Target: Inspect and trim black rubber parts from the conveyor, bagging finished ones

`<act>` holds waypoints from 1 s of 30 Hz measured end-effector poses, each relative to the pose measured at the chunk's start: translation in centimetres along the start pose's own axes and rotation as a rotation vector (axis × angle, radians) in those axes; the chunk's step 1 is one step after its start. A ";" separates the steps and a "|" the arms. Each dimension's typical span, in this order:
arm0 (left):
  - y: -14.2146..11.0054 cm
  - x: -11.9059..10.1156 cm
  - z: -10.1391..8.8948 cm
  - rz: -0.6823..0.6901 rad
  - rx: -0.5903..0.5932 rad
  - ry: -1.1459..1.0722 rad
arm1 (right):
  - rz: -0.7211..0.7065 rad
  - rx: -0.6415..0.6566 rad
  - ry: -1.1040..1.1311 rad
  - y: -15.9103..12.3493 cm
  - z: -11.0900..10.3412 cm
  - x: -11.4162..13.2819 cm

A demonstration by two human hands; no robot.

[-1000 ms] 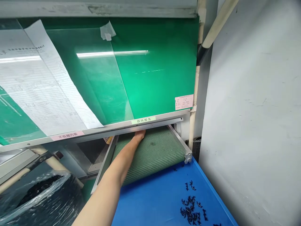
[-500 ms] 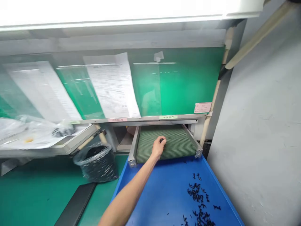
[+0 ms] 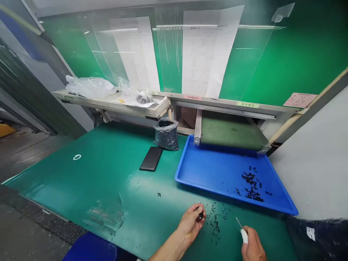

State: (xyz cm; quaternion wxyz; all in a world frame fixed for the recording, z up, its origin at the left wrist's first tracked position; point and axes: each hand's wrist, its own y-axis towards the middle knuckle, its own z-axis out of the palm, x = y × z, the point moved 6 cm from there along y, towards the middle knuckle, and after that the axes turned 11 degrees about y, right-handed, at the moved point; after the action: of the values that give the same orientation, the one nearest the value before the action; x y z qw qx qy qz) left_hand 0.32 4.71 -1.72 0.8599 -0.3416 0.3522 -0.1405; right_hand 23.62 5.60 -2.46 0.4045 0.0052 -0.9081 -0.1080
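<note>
Left hand (image 3: pixel 191 223): above the green tabletop (image 3: pixel 106 188), just outside the near rim of the blue tray (image 3: pixel 212 170). Fingers are closed on a small black piece (image 3: pixel 200 215). Right hand (image 3: pixel 252 244): at the near side of the table, left of the dark bag (image 3: pixel 318 237), with open room between the two hands. Fingers are clamped around the white handle of a thin-tipped tool (image 3: pixel 244 236), its tip angled up and away to the left. Loose black bits (image 3: pixel 216 223) lie scattered between the hands.

The broadest open stretch of tabletop runs left of the left hand to the table edge; a white ring (image 3: pixel 77 157) and a scuffed patch (image 3: pixel 106 217) mark it. A flat black case (image 3: pixel 151 158) lies left of the tray.

Blue tray: small black parts (image 3: pixel 252 186) heaped toward its right side; the green ribbed belt (image 3: pixel 231 131) ends over its far rim. Clear-lined container (image 3: pixel 166 136): dark contents, exact items cannot be told. Shelf (image 3: pixel 108 103): clear plastic bags (image 3: pixel 91 87).

Green label (image 3: pixel 248 104) reads 首件报告. Pink label (image 3: pixel 192 98): Chinese characters, not securely legible. Print on the paper sheets (image 3: pixel 206 54) is too small to read.
</note>
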 end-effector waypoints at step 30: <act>-1.0 0.6 2.3 -0.238 0.421 -0.222 | -0.052 0.287 0.111 -1.1 3.6 13.0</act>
State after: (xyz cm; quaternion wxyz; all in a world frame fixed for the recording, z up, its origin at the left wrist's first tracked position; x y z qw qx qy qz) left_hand 2.33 4.84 -0.17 0.9228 -0.2074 0.1762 -0.2726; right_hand 12.09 3.93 4.49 0.4463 0.0927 -0.8900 0.0131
